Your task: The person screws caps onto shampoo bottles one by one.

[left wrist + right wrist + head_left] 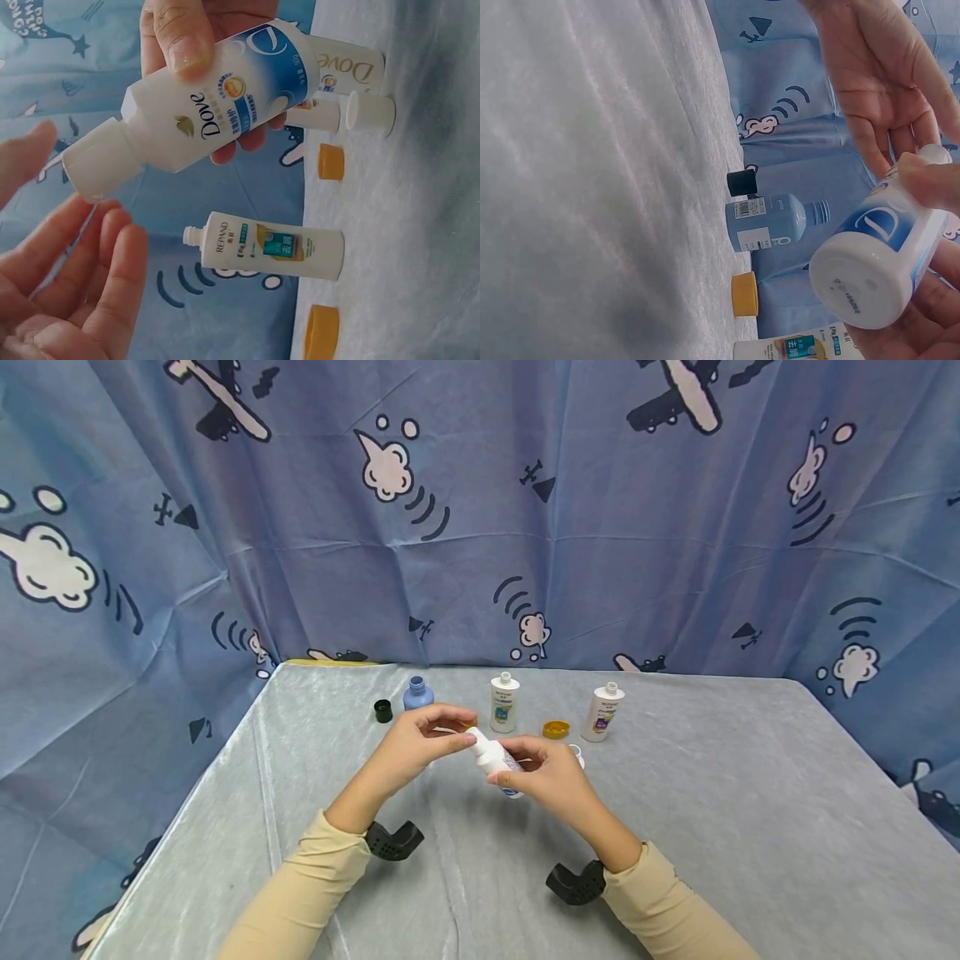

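Note:
My right hand [551,772] holds a white and blue Dove bottle [232,94] tilted above the table, its thumb across one side. A white cap [103,161] sits on the bottle's neck, pointing toward my left hand [423,735]. The left hand's fingers [94,262] are extended, with a fingertip right at the cap's rim and the thumb apart from it. Behind the hands stand a blue bottle [417,695] with a bare threaded neck and two white Repand bottles, one in the middle [504,702] and one farther right [602,712], both uncapped.
A black cap [383,711] lies left of the blue bottle. One yellow cap [556,729] lies between the white bottles; another [745,294] is beside the blue bottle. A loose white cap [370,112] and a second Dove bottle [352,64] are near the right hand. A patterned curtain [480,510] hangs behind.

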Motion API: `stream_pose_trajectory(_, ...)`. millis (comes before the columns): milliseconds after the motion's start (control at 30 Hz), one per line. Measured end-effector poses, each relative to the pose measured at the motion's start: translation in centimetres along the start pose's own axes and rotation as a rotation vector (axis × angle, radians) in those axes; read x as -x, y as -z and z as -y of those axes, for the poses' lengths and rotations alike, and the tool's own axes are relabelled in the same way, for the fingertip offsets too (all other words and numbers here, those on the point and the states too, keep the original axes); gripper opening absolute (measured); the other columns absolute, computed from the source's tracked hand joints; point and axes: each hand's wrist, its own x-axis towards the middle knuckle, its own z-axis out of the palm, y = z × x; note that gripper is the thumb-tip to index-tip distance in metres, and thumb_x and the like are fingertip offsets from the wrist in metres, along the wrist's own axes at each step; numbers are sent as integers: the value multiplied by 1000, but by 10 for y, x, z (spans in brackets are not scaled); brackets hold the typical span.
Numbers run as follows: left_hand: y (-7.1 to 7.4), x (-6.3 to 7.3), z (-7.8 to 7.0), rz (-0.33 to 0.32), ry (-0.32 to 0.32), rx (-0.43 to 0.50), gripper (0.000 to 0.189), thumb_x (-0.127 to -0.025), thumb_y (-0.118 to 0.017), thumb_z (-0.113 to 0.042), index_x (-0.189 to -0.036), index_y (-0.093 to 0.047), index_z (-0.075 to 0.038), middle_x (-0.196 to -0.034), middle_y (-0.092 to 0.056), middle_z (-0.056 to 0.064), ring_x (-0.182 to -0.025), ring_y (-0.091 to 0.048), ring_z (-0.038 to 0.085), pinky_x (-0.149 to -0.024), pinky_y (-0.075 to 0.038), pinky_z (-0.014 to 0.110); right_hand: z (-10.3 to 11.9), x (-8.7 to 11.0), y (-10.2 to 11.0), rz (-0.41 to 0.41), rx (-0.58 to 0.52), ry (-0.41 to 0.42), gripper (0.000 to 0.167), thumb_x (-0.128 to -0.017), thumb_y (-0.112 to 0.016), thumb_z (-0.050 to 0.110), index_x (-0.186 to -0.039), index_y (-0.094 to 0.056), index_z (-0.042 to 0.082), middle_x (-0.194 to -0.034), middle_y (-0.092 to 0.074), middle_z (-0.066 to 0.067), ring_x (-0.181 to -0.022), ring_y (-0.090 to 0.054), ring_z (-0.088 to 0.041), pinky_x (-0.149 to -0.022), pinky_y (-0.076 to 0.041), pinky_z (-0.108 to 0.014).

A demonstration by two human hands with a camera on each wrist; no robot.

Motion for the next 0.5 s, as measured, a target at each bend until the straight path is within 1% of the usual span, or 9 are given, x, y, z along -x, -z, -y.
stream_pose_trajectory(100, -1, -1, 1, -16, 9, -14, 30, -89, -75, -19, -115, -70, -5, -120, -70, 12, -101, -65, 16, -89, -54, 31, 0, 0, 0, 1, 2, 1, 42, -78, -85, 12, -115, -71, -1, -111, -72, -19, -84, -71, -16, -68, -59, -25)
stream_pose_trajectory(200, -1, -1, 2, -22, 12, -7, 25, -90, -74, -19, -109, -70, -4, -118, -70, 11, -98, -65, 12, -88, -54, 30, 0, 0, 0, 4, 1, 0, 41, -77, -85, 12, -115, -72, 0, -111, -73, -18, -85, -71, -17, -68, -59, -24)
stream_pose_trajectory(267, -1, -1, 2, -15, 7, -1, 23, -90, -74, -17, -109, -70, -4, -119, -70, 12, -99, -65, 12, -89, -54, 30, 0, 0, 0, 4, 1, 2, 41, -77, -85, 11, -115, -72, 0, -111, -73, -18, -85, -71, -18, -68, -59, -25)
stream_pose_trajectory(333, 0, -1, 2, 4, -2, 8, 25, -90, -73, -15, -112, -70, -3, -124, -68, 15, -103, -66, 13, -91, -55, 31, 0, -1, 0, 3, 3, 2, 41, -77, -85, 11, -115, -72, 1, -111, -73, -17, -85, -72, -18, -69, -59, -25)
stream_pose_trajectory(500, 1, 0, 3, 60, -31, 37, 30, -91, -70, -9, -119, -67, 2, -134, -61, 21, -113, -66, 20, -96, -55, 33, -2, -1, -1, 2, 3, 6, 42, -76, -85, 10, -115, -72, 1, -111, -73, -17, -85, -72, -18, -69, -59, -25)
